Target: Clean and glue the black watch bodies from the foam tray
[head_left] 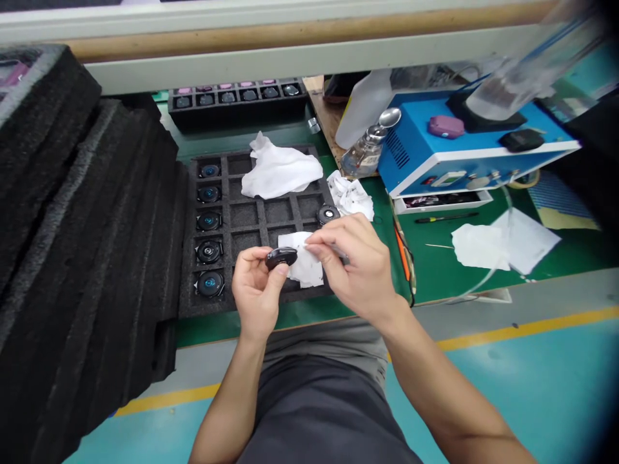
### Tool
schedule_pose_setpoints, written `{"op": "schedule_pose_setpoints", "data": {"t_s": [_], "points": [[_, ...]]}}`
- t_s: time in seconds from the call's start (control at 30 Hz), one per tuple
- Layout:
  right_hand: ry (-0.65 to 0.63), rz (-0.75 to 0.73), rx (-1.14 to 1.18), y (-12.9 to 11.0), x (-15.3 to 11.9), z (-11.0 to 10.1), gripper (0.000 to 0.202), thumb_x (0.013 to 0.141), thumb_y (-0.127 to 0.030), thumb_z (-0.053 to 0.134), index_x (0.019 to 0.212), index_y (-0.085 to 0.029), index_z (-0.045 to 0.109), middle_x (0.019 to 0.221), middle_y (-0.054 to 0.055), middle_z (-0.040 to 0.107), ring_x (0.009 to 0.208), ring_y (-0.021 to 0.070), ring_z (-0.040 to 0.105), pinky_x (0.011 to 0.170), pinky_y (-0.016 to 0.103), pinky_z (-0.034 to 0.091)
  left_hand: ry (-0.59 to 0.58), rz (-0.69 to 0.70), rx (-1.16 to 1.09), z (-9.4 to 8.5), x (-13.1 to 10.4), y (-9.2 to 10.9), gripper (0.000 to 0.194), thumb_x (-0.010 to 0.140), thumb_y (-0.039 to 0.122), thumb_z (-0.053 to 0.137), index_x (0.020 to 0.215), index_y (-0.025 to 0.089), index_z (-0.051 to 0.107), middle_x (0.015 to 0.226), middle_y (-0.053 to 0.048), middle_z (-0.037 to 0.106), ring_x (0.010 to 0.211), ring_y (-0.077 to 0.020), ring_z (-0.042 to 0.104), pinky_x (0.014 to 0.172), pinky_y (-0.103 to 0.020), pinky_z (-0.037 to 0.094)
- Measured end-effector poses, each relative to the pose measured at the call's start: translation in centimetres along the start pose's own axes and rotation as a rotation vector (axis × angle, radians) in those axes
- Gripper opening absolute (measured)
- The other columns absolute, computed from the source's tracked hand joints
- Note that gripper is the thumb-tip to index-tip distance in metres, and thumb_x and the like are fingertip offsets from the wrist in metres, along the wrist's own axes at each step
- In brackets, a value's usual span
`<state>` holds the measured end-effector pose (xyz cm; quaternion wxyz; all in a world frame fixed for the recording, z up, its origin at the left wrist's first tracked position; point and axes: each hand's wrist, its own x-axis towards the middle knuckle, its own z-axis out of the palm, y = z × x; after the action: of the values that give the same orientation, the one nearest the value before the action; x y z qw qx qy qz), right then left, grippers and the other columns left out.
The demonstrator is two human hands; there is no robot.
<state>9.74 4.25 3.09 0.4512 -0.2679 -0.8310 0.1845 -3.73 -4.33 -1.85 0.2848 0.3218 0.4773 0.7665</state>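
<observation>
My left hand (256,290) grips a round black watch case (281,257) between thumb and fingers, tilted nearly edge-on. Just right of it, my right hand (353,264) is closed in a pinch; what lies between its fingertips is too small to make out. A white paper piece with dark specks (309,267) lies between and behind the hands, over a black foam tray (249,214). Several round watches (209,283) fill the tray's left column. Another round watch part (327,214) sits at the tray's right edge, and a white cloth (282,171) covers its rear compartments.
Stacked black foam trays (87,245) rise at the left. Behind stands another filled tray (236,106). To the right are a glass bottle (363,153), crumpled tissue (351,195), a blue device (420,151), an orange tool (402,251), a black pen (446,218) and white sheets (478,246).
</observation>
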Motion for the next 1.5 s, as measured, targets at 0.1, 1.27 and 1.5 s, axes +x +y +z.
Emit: {"op": "schedule_pose_setpoints", "data": {"t_s": [0.1,1.27,1.5], "points": [[-0.072,-0.081,-0.099,-0.8,0.5,-0.2,0.012,0.098,-0.022,0.062,0.089,-0.023,0.069,0.086,0.004,0.071,0.086,0.0221,0.057,0.075,0.039,0.042,-0.007,0.028,0.025,0.1,0.0,0.0,0.028,0.081,0.026,0.084,0.101,0.021,0.065,0.093,-0.002,0.065,0.084,-0.0115,0.067,0.078,-0.022,0.056],[-0.083,0.343,0.497,-0.8,-0.9,-1.1,0.008,0.096,-0.027,0.066,0.090,-0.022,0.069,0.086,0.001,0.065,0.080,0.0146,0.059,0.071,0.029,0.045,-0.018,0.145,0.096,0.7,-0.9,0.0,0.021,0.083,0.011,0.077,0.099,0.019,0.067,0.098,-0.003,0.066,0.092,-0.0127,0.071,0.084,-0.023,0.060],[-0.073,0.033,0.082,-2.0,-1.3,0.0,0.007,0.097,-0.017,0.063,0.092,-0.021,0.067,0.085,0.003,0.069,0.082,0.0177,0.061,0.076,0.034,0.046,-0.032,0.206,0.090,0.8,-1.0,0.1,0.022,0.083,0.006,0.076,0.099,0.021,0.069,0.097,-0.003,0.066,0.092,-0.0122,0.071,0.082,-0.022,0.060]]}}
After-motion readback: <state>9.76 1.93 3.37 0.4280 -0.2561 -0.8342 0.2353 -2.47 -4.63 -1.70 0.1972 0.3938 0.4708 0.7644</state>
